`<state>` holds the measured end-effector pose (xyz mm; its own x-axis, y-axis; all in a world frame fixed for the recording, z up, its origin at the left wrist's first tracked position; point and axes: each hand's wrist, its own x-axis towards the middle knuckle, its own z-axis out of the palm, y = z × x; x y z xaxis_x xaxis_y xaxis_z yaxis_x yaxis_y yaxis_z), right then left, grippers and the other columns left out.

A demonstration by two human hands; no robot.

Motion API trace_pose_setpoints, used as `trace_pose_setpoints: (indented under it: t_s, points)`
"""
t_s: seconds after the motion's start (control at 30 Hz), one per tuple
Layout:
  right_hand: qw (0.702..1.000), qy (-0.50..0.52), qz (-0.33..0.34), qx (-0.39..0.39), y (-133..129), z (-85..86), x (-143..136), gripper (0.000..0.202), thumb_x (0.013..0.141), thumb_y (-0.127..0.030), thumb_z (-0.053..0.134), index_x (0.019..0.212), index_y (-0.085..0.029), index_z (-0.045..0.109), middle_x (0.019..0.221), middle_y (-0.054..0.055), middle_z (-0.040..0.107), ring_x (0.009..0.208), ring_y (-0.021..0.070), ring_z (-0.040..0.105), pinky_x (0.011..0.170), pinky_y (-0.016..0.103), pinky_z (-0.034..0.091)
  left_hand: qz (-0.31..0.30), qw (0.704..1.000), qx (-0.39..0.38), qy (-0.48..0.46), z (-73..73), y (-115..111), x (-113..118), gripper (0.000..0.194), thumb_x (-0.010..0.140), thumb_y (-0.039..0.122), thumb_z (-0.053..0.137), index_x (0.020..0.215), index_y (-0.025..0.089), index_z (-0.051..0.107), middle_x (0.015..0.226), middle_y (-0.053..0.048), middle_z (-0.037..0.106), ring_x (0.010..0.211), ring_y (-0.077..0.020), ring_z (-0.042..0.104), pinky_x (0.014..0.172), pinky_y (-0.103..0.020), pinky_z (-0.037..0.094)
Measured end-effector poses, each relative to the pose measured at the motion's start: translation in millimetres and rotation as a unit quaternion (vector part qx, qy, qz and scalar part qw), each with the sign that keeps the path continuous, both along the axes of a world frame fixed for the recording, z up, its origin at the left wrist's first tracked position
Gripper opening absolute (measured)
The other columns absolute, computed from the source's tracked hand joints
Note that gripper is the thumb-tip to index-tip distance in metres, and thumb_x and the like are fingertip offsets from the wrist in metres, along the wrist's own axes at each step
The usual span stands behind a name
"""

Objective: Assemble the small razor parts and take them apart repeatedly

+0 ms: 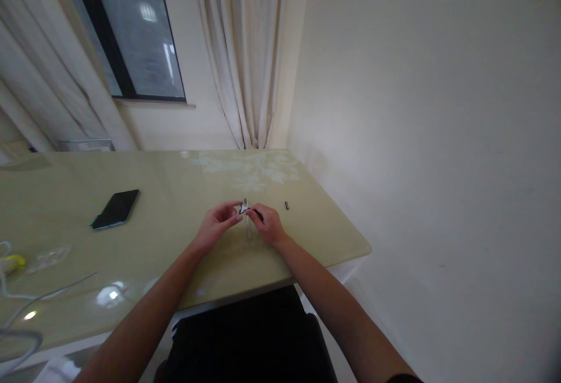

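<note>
Head view: fingers point(233, 220) hold parts point(243, 208) over a glossy table point(175, 193) near curtains point(245, 49).

Left hand point(215, 223): thumb and fingertips at a small silver-and-dark piece point(243, 206)
Right hand point(266, 223): fingertips pinched against the same piece; something dark shows between the fingers, too small to make out
Pale thin strip point(249, 231): between the hands, pointing toward the person; held or lying, cannot tell
Small dark stick-shaped piece point(287, 205): on the tabletop point(175, 196), just right of the right hand
Dark tablet-like slab point(116, 210): flat, well left of the hands
Left edge: yellow item point(14, 263), clear plastic wrapper point(49, 258) beside it, grey cable point(48, 295) curving nearby
Behind: window point(135, 26), cream curtain point(245, 49)
Right side: plain pale wall point(429, 137)
</note>
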<state>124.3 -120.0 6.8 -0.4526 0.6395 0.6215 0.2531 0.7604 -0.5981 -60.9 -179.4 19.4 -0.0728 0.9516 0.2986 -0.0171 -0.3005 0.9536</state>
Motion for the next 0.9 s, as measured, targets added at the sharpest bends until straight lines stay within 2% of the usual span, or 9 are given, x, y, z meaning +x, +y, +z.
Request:
trace_pose_setpoints:
  t_s: [0.3, 0.47, 0.7, 0.9]
  points:
    - [1.0, -0.007, -0.018, 0.008, -0.5, -1.1, -0.9, 0.042, 0.105, -0.052, 0.046, 0.094, -0.02, 0.071, 0.081, 0.004, 0.068, 0.072, 0.016, 0.06, 0.071, 0.025, 0.043, 0.015, 1.0, 0.007, 0.001, -0.1, 1.1, -0.6, 0.044, 0.07, 0.036, 0.088, 0.108, 0.019, 0.075, 0.072, 0.003, 0.058, 0.066, -0.0109, 0.054, 0.065, -0.024, 0.044]
    - [0.998, -0.035, -0.01, 0.043, -1.8, 0.3, 1.8, 0.042, 0.105, -0.052, 0.045, 0.095, -0.021, 0.072, 0.084, 0.006, 0.07, 0.076, 0.0172, 0.061, 0.074, 0.027, 0.043, 0.009, 1.0, 0.005, 0.016, -0.5, 0.8, -1.2, 0.042, 0.065, 0.035, 0.091, 0.1, 0.019, 0.073, 0.071, 0.003, 0.06, 0.066, -0.0116, 0.056, 0.063, -0.024, 0.045]
    - [0.999, -0.018, -0.02, 0.047, -0.8, 1.0, 1.3, 0.044, 0.105, -0.052, 0.044, 0.093, -0.02, 0.071, 0.082, 0.005, 0.069, 0.075, 0.0166, 0.061, 0.072, 0.026, 0.043, 0.005, 0.999, 0.011, 0.033, 0.0, 0.2, -0.2, 0.045, 0.072, 0.039, 0.086, 0.11, 0.019, 0.073, 0.073, 0.003, 0.06, 0.067, -0.0119, 0.056, 0.065, -0.025, 0.046]
    - [0.998, -0.025, -0.022, 0.05, -0.4, 3.0, 0.7, 0.042, 0.105, -0.053, 0.045, 0.099, -0.021, 0.072, 0.087, 0.006, 0.07, 0.079, 0.0171, 0.063, 0.074, 0.026, 0.044, 0.014, 1.0, 0.007, 0.02, 0.9, 0.8, 0.7, 0.045, 0.072, 0.041, 0.086, 0.11, 0.018, 0.074, 0.071, 0.003, 0.058, 0.065, -0.0112, 0.054, 0.064, -0.024, 0.044]
